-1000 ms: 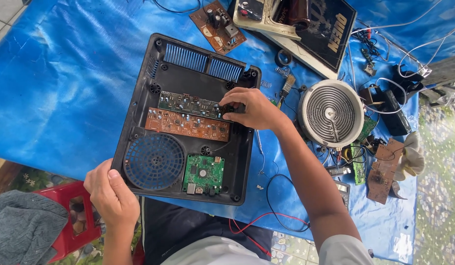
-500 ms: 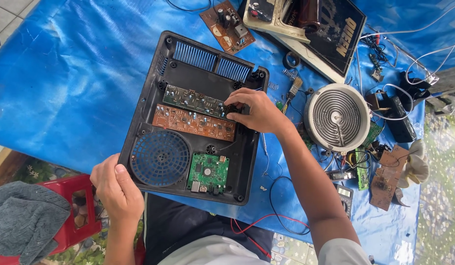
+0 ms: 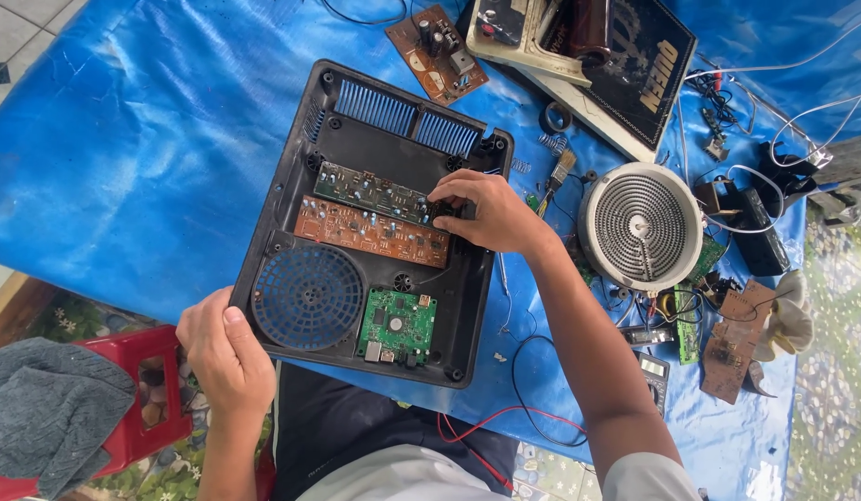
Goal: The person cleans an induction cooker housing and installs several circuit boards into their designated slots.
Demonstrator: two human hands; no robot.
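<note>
An open black cooker casing (image 3: 291, 176) lies on a blue tarp. Inside it sit a dark green circuit board (image 3: 370, 192), a brown circuit board (image 3: 366, 232), a round fan grille (image 3: 307, 297) and a small green board (image 3: 396, 327). My right hand (image 3: 491, 215) rests on the right end of the dark green board, fingers curled over it. My left hand (image 3: 224, 357) grips the casing's near left corner.
A round heating coil (image 3: 640, 225) lies right of the casing, with a brush (image 3: 558, 176), loose boards (image 3: 733, 341) and wires around it. A brown board (image 3: 438, 52) and a black glass top panel (image 3: 635, 65) lie beyond. A red stool (image 3: 138, 399) with grey cloth (image 3: 50, 413) stands lower left.
The view has shifted slightly. Both hands stay in about the same places on the casing and the board.
</note>
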